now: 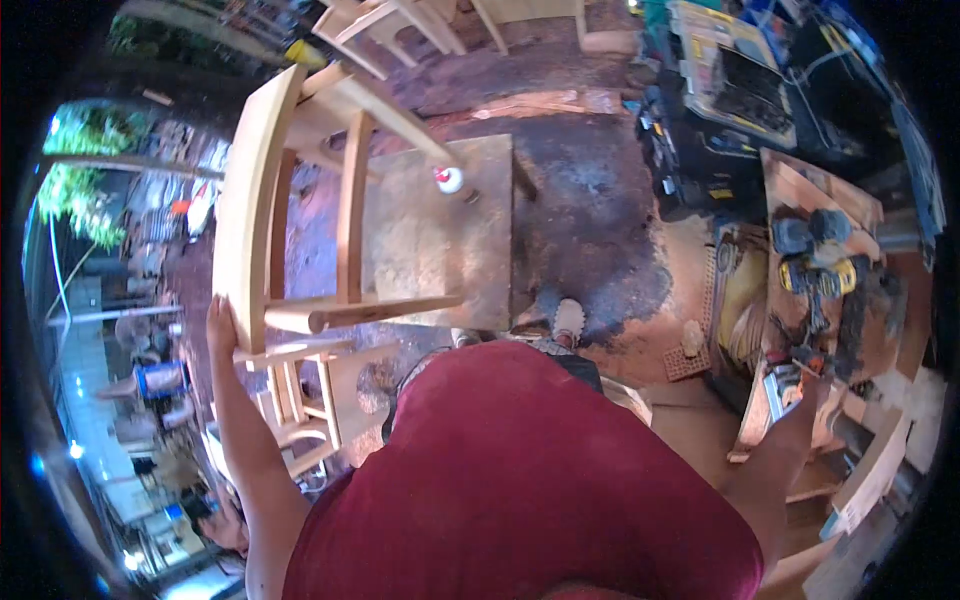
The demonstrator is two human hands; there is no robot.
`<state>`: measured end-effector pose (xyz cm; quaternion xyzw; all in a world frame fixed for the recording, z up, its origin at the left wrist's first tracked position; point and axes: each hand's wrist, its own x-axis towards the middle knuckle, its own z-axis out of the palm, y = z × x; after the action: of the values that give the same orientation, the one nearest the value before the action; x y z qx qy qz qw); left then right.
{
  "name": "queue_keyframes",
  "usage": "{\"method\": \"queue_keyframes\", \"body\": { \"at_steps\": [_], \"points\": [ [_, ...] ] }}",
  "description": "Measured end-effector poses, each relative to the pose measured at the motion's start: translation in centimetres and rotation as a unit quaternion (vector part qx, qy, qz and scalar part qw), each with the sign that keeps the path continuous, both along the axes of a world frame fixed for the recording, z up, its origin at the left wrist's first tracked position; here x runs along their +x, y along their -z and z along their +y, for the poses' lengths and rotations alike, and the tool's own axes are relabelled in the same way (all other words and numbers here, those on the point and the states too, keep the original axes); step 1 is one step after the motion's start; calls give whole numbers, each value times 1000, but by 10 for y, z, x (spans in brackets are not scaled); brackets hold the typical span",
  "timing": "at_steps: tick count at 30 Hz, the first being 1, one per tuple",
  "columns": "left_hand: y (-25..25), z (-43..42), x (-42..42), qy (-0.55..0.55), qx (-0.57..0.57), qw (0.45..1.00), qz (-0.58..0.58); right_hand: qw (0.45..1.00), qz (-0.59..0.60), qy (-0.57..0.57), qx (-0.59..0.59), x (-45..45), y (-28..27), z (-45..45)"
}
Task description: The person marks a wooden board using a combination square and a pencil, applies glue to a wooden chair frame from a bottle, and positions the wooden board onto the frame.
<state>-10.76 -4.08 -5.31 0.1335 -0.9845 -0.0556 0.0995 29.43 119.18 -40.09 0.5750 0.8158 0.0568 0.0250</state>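
A pale wooden stool or chair frame (238,190) lies tipped on its side on a worn work table (485,290), its legs pointing right. My left hand (224,325) grips the near end of its thick board; some of the fingers are hidden behind the wood. Far to the right, my right hand (812,388) is at a silver-and-orange tool (783,388) on a wooden bench (790,335). Its fingers look closed around the tool, though they are small and partly hidden. A white bottle with a red top (448,180) stands on the table beside a stool leg.
Yellow-and-black cordless drills (820,278) lie on the right bench. Behind them is a clear-lidded organiser case (735,75). More wooden chair frames stand at the top (390,30) and lower left (305,405). A perforated brick (686,362) lies on the dirt floor.
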Motion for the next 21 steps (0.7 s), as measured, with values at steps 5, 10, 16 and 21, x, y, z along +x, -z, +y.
{"method": "queue_keyframes", "body": {
  "at_steps": [5,10,16,21],
  "points": [
    [-13,29,9,11,8,1000,-6,998,62,-4,-31,-44,-55,-42],
    [-22,42,21,-15,10,999,-31,999,49,-1,-9,-51,-48,-37],
    [-33,62,32,28,43,998,-19,996,67,39,40,-55,-43,-23],
    [-41,77,29,1,48,998,-29,861,358,-103,346,-117,-27,-55]
  ]
}}
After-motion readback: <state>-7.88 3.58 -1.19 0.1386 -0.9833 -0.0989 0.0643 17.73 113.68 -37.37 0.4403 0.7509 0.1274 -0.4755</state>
